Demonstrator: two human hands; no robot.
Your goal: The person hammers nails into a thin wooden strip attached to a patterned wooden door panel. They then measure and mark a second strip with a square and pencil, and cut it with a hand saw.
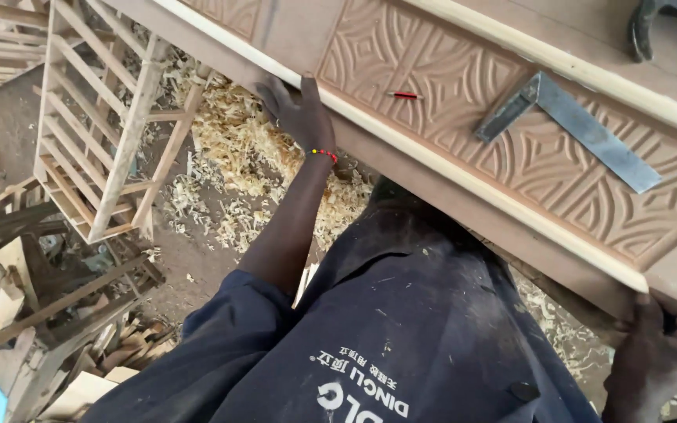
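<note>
A large brown carved door panel lies slantwise in front of me, with a pale wooden strip along its near edge. My left hand, with a beaded band at the wrist, grips that near edge at the upper middle. At the lower right, my right hand holds the same edge from below. A red pencil and a metal try square rest on the carved face between my hands. My dark blue work top fills the bottom of the view.
Pale wood shavings cover the dirt floor under the panel. A slatted wooden frame stands at the left, with a heap of scrap timber below it. A dark curved object sits at the top right.
</note>
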